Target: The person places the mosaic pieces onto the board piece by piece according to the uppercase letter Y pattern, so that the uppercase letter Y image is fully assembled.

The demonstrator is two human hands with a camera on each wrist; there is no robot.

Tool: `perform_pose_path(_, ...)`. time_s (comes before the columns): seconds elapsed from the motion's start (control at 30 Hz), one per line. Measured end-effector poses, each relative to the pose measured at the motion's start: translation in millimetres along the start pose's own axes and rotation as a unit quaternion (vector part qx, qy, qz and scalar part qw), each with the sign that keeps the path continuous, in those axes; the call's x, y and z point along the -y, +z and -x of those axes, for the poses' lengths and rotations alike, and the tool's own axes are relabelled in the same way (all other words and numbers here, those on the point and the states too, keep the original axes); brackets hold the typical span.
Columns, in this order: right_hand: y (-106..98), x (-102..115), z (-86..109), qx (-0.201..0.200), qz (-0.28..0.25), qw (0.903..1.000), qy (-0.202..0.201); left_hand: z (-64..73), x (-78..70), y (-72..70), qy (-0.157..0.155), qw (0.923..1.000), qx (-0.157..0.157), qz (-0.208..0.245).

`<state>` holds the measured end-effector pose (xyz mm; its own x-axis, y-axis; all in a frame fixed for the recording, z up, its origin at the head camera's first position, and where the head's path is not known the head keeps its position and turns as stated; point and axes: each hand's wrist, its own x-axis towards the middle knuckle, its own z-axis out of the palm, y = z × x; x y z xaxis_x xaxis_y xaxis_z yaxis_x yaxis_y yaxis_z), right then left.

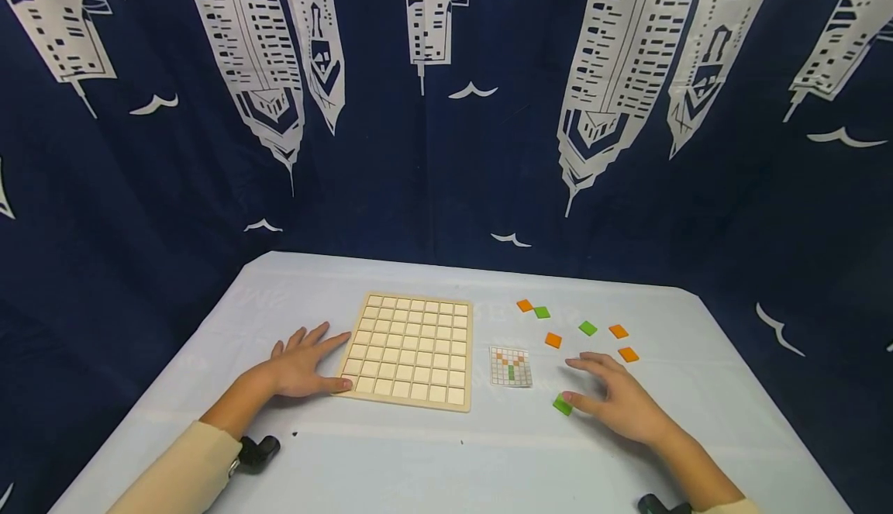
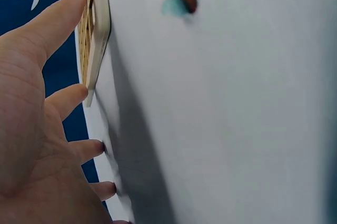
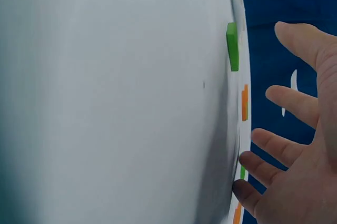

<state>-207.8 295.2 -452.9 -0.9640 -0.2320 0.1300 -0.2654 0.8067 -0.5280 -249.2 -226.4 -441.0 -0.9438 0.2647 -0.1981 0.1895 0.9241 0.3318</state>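
A wooden grid board [image 1: 412,351] with pale square cells lies on the white table. My left hand [image 1: 301,365] is spread at the board's left side, its thumb on the near left corner and its index fingertip at the left edge. In the left wrist view, the thumb [image 2: 63,16] overlaps the board's rim [image 2: 100,40]. My right hand [image 1: 621,399] hovers with parted fingers and holds nothing. Just below its thumb lies a green square tile [image 1: 562,405]; the right wrist view shows this green tile [image 3: 233,47] apart from the thumb [image 3: 297,40].
A small pattern card [image 1: 511,367] with orange and green squares lies right of the board. Beyond the right hand are scattered several tiles, among them an orange tile [image 1: 553,340] and a green tile [image 1: 588,328]. A dark blue curtain [image 1: 432,188] hangs behind the table [image 1: 391,460].
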Motion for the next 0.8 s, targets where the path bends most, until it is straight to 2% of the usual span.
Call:
perform_pose_path(0.53, 2.3, 6.0, 4.5, 0.034, -0.019, 0.9919, 0.121, 5.2, 0.3, 4.4, -0.007, 0.9999, -0.002, 0.008)
perform_pose_path(0.8, 2.3, 5.0, 4.8, 0.033, -0.015, 0.9879, 0.15, 4.9, 1.6, 6.6, -0.005, 0.9998, -0.007, 0.02)
